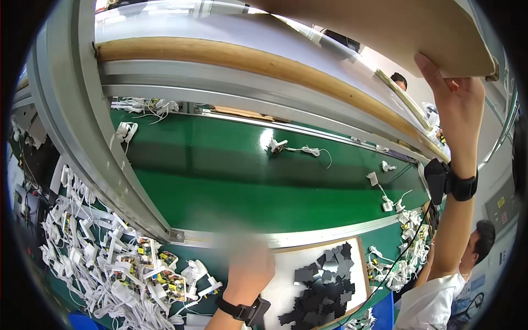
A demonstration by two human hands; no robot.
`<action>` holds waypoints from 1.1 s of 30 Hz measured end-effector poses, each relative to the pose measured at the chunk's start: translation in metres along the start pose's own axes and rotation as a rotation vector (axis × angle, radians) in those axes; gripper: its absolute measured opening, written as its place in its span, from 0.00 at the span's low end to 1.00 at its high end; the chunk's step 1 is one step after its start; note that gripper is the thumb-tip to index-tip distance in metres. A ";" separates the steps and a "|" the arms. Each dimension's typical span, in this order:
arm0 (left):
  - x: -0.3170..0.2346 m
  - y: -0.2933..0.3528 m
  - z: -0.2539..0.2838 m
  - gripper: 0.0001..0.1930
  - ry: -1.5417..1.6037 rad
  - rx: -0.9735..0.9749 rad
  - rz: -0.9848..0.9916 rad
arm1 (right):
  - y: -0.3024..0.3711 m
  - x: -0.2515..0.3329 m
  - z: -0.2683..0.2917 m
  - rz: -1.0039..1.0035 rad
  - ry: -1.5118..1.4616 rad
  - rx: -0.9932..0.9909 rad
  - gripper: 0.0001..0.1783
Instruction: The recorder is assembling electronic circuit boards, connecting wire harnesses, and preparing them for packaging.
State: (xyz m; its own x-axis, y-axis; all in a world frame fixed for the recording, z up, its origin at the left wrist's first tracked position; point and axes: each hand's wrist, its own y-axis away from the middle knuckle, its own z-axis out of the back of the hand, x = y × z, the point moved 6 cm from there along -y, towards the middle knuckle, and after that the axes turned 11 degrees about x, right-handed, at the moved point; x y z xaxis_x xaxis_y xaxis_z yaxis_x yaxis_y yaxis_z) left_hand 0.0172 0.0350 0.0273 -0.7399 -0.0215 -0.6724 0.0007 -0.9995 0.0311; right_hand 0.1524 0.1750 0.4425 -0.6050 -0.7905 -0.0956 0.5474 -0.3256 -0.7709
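Note:
High at the right, my right hand (454,102) grips the edge of a flat brown board (385,33), thumb against its underside and fingers curled behind. My left hand (248,267) is low in the middle, its fingers smeared by motion, so I cannot tell whether they hold anything. It is beside the left edge of a white board with a brown rim (360,269). On that board lies a loose heap of black, thin, flat pieces (324,291). A dark strap with a small box sits on each wrist.
White adapters with cables and bare circuit boards pile up at the left (121,269); a smaller pile (410,247) is at the right. Beyond a metal rail runs a green belt (220,187) with a few adapters. A metal post (82,110) and crossbeam frame it. Another person (481,242) is at the right.

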 end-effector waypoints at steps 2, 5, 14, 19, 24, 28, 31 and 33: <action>-0.001 0.003 -0.001 0.13 -0.035 -0.023 -0.024 | 0.002 -0.002 -0.002 -0.082 0.000 0.062 0.11; -0.003 0.004 0.001 0.13 -0.033 -0.033 -0.032 | 0.004 0.004 -0.004 -0.036 -0.026 0.079 0.12; -0.005 0.003 0.004 0.13 0.040 -0.011 -0.008 | 0.002 0.033 -0.007 0.047 0.201 0.140 0.10; -0.004 0.000 0.006 0.13 0.029 -0.027 -0.041 | 0.013 0.046 -0.006 -0.001 -0.050 0.365 0.14; 0.000 0.006 0.007 0.13 0.058 -0.035 -0.014 | 0.057 0.064 0.018 -0.061 0.024 0.295 0.18; 0.005 0.014 0.010 0.13 0.058 -0.041 0.019 | 0.160 0.027 0.057 -0.333 -0.097 0.309 0.17; -0.007 -0.001 0.005 0.13 0.033 -0.039 -0.041 | 0.242 -0.004 0.061 -0.561 -0.040 0.551 0.13; -0.002 0.004 0.004 0.13 0.021 -0.057 -0.034 | 0.300 -0.029 0.039 -0.849 -0.212 0.746 0.13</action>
State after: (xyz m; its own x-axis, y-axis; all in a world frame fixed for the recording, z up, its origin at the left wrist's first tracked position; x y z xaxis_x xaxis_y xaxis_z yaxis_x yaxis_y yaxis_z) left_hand 0.0160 0.0313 0.0321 -0.7258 0.0128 -0.6878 0.0147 -0.9993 -0.0341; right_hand 0.3569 0.0804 0.2389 -0.8717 -0.2181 0.4388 0.2591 -0.9652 0.0350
